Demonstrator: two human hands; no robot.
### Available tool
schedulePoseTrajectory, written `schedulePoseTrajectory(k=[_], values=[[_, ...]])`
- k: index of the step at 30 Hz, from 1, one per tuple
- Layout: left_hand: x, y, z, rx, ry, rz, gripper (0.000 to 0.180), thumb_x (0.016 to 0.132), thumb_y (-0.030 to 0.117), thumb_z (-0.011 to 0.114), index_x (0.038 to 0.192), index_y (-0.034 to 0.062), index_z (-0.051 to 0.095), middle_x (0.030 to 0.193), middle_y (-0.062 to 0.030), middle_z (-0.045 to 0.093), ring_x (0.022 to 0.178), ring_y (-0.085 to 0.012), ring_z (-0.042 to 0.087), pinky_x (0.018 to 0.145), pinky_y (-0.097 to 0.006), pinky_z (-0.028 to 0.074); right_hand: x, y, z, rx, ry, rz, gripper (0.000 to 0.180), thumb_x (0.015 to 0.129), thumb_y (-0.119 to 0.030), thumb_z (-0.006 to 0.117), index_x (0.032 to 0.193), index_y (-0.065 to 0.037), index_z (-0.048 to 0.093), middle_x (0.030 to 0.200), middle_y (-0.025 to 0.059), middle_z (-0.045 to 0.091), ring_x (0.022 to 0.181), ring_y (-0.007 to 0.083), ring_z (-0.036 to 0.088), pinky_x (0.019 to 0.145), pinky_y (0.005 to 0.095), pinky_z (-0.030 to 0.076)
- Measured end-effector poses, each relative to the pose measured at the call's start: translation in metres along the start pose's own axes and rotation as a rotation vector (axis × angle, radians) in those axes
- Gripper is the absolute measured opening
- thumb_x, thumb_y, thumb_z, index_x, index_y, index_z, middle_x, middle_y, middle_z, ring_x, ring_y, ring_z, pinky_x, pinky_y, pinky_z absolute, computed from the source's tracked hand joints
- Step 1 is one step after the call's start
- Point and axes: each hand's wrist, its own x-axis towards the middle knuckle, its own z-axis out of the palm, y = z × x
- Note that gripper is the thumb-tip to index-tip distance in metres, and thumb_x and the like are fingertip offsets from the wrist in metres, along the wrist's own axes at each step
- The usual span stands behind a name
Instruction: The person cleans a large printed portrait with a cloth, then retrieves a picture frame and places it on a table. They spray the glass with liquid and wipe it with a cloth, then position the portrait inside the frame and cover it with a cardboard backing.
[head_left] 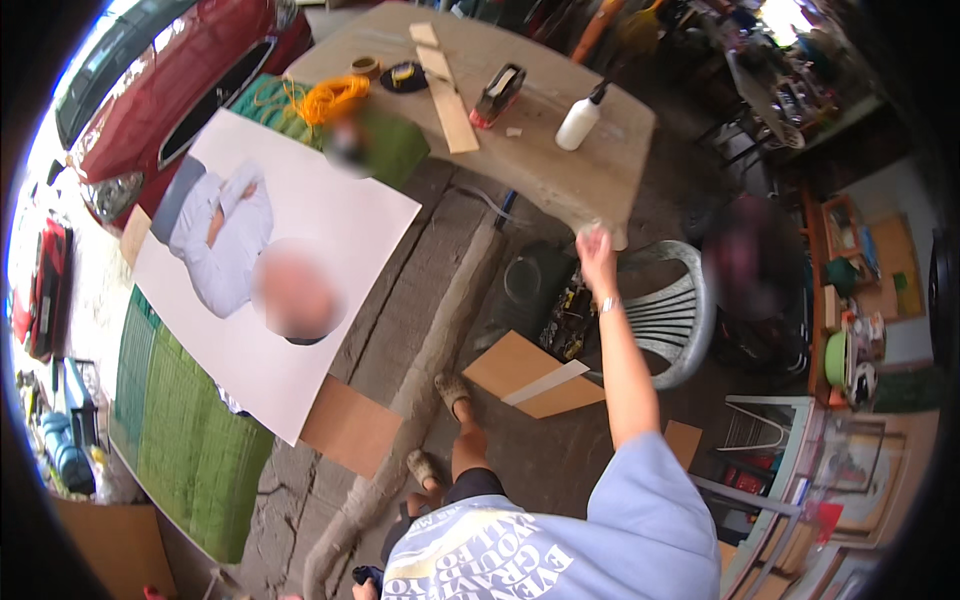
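Note:
My right arm reaches forward. My right hand (pixel 596 250) is at the near corner of a brown table (pixel 560 165), its fingers drawn together; what they hold, if anything, is too small to make out. Only a little of my left hand (pixel 366 590) shows at the lower edge, beside a dark item (pixel 368 575); its fingers are mostly hidden. On the brown table are a white bottle with a black top (pixel 580 122), a red and black tape dispenser (pixel 498 96), and a wooden strip (pixel 448 90).
A large white poster with a person printed on it (pixel 350 215) lies over a green-covered table (pixel 190 440) at left. Yellow-orange cord (pixel 335 98) is heaped behind it. A grey plastic chair (pixel 685 320) stands right of my arm. Brown boards (pixel 520 370) lie below. A red car (pixel 160 100) is parked at far left.

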Motion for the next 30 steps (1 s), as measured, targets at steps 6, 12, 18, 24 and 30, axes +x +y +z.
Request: schedulePoseTrajectory(k=[6,12,18,24,30], values=[[-0.075,0.017,0.025,-0.085,-0.047,-0.169,0.029,0.078,0.019,0.069,0.092,-0.0061,0.074,0.083,-0.0192,0.074,0.082,-0.0277,0.072,0.076,-0.045,0.055,0.234,0.022,0.068,-0.327,0.193,-0.072,0.098,0.081,-0.063,0.079,0.134,0.013,0.046,0.124,0.0287,0.057,0.113,0.0389,0.058,0.1,0.0459,0.047],[-0.182,-0.016,0.035,-0.104,-0.024,-0.357,0.023,0.082,0.013,0.069,0.098,-0.0041,0.073,0.087,-0.0147,0.074,0.081,-0.0244,0.069,0.075,-0.044,0.055,0.346,0.004,0.093,0.08,-0.087,0.139,0.046,0.081,-0.035,0.084,0.096,0.008,0.072,0.098,0.02,0.073,0.085,0.031,0.071,0.082,0.0492,0.058],[-0.156,0.007,0.02,-0.519,0.634,-0.563,0.063,0.1,0.049,0.061,0.13,-0.0069,0.062,0.124,-0.0255,0.07,0.12,-0.032,0.067,0.101,-0.043,0.051,0.396,0.07,0.088,-0.617,0.087,-0.105,0.05,0.083,-0.048,0.081,0.099,-0.001,0.073,0.105,0.0171,0.074,0.09,0.0316,0.073,0.081,0.0471,0.059],[-0.134,0.044,-0.056,-1.651,0.594,-0.269,0.058,0.104,0.042,0.059,0.132,-0.0083,0.06,0.125,-0.0154,0.07,0.11,-0.0248,0.07,0.1,-0.038,0.054,0.295,0.015,0.067,-0.369,0.424,-0.484,0.049,0.078,-0.041,0.084,0.11,-0.005,0.074,0.098,0.0154,0.076,0.092,0.034,0.073,0.089,0.046,0.057],[-0.132,0.011,-0.076,-1.984,0.485,0.081,0.06,0.106,0.042,0.053,0.143,-0.0054,0.051,0.142,-0.0164,0.061,0.126,-0.03,0.063,0.111,-0.044,0.048,0.064,-0.143,0.054,0.058,-0.556,-0.345,0.036,0.097,-0.027,0.057,0.115,0.001,0.07,0.129,0.015,0.064,0.111,0.0318,0.064,0.097,0.0459,0.052]])
